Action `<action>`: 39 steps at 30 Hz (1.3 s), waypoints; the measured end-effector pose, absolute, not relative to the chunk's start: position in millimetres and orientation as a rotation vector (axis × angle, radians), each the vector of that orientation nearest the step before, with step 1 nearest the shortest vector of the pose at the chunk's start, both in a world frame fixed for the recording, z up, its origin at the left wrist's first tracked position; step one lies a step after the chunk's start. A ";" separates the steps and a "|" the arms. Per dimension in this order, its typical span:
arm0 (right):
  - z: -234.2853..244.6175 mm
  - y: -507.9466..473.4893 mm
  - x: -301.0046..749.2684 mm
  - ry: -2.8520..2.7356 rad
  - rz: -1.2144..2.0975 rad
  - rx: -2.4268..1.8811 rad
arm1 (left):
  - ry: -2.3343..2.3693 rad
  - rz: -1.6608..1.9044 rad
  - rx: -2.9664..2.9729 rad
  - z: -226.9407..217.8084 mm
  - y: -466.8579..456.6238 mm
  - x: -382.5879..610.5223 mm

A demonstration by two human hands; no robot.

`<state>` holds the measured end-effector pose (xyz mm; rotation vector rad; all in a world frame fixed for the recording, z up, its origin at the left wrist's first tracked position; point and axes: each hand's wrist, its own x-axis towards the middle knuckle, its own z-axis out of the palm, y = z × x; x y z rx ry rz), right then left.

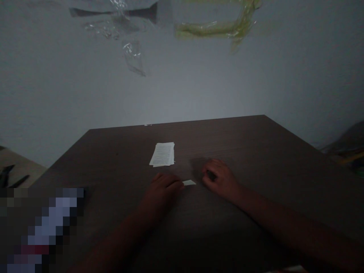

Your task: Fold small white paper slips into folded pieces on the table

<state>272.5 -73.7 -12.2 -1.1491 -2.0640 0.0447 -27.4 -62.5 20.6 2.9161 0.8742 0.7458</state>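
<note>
Low over the brown table, my left hand [166, 185] has its fingers closed at one end of a small piece of whitish paper [189, 182]. The paper's pointed free end sticks out to the right, and the rest is hidden by the fingers. My right hand [218, 176] is just right of the paper, apart from it, with the fingers curled in. A dark patch shows in its curl; whether that is an object or only shadow is unclear. Beyond my left hand lies a small stack of printed paper sheets [163, 153], slightly fanned.
The dark brown table [119, 155] reaches back to a grey wall [187, 87]. Clear and yellowish tape [209, 29] sticks to the wall. A blurred-out, pixelated object [54, 223] is at the lower left. Dark items [11, 176] rest on a surface beyond the left edge.
</note>
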 end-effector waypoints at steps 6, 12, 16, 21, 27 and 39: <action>-11.4 -75.7 270.0 -2.144 0.203 -1.076 | 0.817 0.494 2.824 17.4 -61.2 -28.0; -7.6 -80.3 265.5 -2.326 0.399 -1.069 | 1.096 0.530 2.630 10.5 -58.6 -31.4; -7.5 -81.3 264.4 -2.384 0.430 -1.136 | 1.153 0.514 2.526 -0.4 -53.4 -35.2; -7.7 -81.5 262.2 -2.403 0.411 -1.164 | 1.140 0.503 2.458 -3.1 -52.6 -34.8; -10.8 -80.7 261.1 -2.352 0.389 -1.137 | 1.104 0.502 2.497 -0.2 -57.2 -30.8; -10.6 -80.9 263.1 -2.317 0.154 -0.954 | 0.897 0.546 2.584 1.2 -64.4 -32.3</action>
